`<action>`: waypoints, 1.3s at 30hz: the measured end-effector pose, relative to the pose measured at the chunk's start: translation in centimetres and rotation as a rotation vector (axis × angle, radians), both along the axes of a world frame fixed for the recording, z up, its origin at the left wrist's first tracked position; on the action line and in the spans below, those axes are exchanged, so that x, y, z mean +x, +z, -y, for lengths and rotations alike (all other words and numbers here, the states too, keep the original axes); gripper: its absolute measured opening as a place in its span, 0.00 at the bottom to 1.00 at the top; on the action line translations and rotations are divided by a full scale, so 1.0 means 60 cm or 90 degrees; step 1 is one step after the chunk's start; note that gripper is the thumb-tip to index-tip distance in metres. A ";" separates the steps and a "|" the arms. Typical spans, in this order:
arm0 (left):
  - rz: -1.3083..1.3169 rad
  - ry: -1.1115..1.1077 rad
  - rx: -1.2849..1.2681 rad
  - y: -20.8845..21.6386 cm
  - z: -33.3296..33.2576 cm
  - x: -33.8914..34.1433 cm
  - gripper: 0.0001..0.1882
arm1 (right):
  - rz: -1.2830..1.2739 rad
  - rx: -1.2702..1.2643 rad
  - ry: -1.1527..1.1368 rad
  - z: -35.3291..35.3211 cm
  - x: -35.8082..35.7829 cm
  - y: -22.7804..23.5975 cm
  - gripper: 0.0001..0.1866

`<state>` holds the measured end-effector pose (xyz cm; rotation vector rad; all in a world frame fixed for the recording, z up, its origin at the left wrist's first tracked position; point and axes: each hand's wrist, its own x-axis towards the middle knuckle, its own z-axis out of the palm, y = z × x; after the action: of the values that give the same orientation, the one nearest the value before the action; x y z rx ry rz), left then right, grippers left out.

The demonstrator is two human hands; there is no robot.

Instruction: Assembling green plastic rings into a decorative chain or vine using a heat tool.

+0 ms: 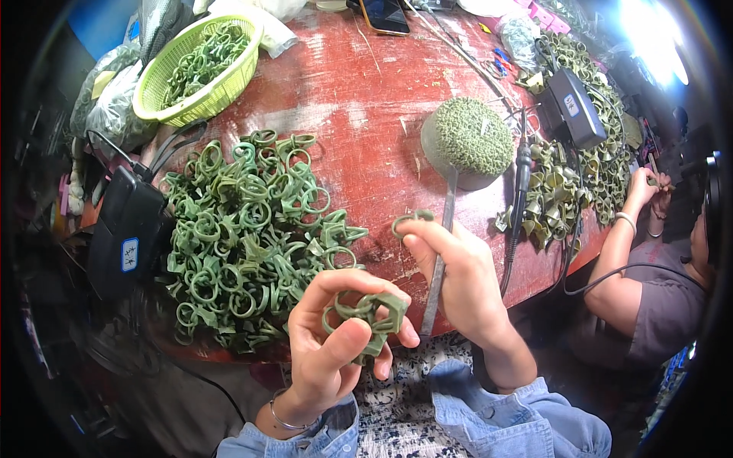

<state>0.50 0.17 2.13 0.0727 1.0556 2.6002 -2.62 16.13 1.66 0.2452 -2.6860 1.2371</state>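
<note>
My left hand [324, 336] is curled around a small bunch of green rings [374, 317], which have angular tops and look like wax. To its right, my right hand [466, 275] pinches a single green ring [412, 220] between thumb and fingertips. A flat grey metal strip [434, 301] passes behind those fingers, its upper end against a round container [431, 145] heaped with green granules [477, 137]. I cannot tell whether the strip is held or joined to the container. Left of my hands, a wide pile of similar green rings [240, 229] covers the table.
The worn red table [343, 91] carries a lime-green basket [153, 84] of green pieces and a phone [384, 15]. Black boxes [126, 229] with cables stand at both sides. At right, a co-worker's hands [649, 191] are beside a pile of olive-green pieces [553, 191].
</note>
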 end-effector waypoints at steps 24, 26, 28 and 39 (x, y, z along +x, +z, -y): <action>-0.029 -0.104 -0.289 0.017 -0.012 -0.004 0.17 | -0.167 -0.019 0.122 -0.022 0.084 0.046 0.18; -0.020 -0.101 -0.285 0.015 -0.011 -0.005 0.17 | -0.176 -0.010 0.135 -0.023 0.084 0.045 0.19; -0.095 -0.099 -0.294 0.010 -0.010 -0.007 0.18 | -0.166 -0.006 0.131 -0.024 0.088 0.042 0.17; -0.121 0.059 -0.282 0.015 -0.021 0.004 0.21 | -0.053 -0.169 0.029 0.002 0.102 0.046 0.14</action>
<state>0.75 1.42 3.04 0.1711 1.7155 2.4069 3.49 15.99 4.42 0.3130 -2.4255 1.5422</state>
